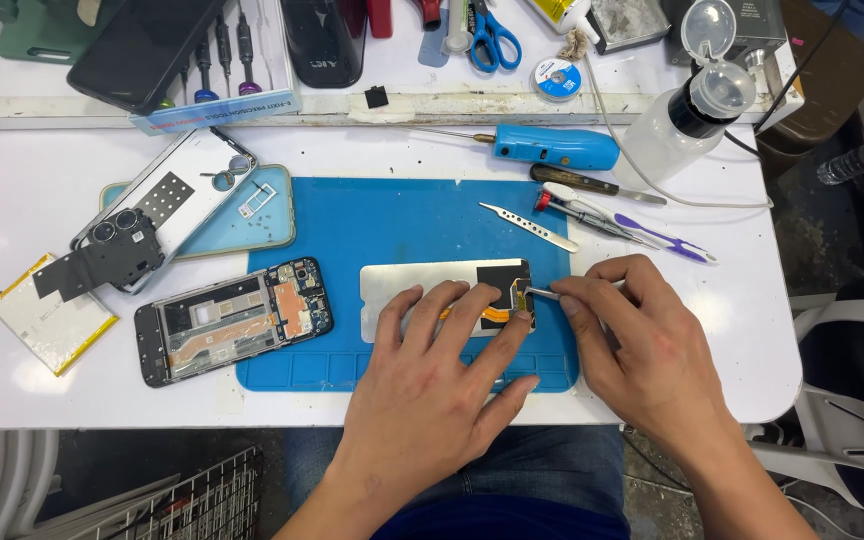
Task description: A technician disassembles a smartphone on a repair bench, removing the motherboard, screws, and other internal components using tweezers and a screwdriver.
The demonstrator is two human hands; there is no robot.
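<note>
A flat, silver-grey rectangular phone screen panel (422,283) with a black patch and an orange flex ribbon at its right end is seen lying face down on a blue rubber work mat (392,220), which is spread on the white tabletop (42,170). The panel is pressed down by the left hand (432,385), whose fingers are spread flat across it; nothing is gripped by this hand, its grip being open. A thin metal tool (544,293) is pinched between the thumb and fingers of the right hand (637,345), so its grip is closed around the tool, and the tool's tip is held against the ribbon connector at the panel's right end.

Just left of the panel, an opened phone frame with an exposed circuit board (232,320) is laid half on the mat. Further left, a flat yellow-edged battery (52,315) and a grey back cover with camera rings (162,205) are seen. Behind the mat, perforated steel tweezers (529,226) and a blue cylindrical electric screwdriver (552,147) are placed.
</note>
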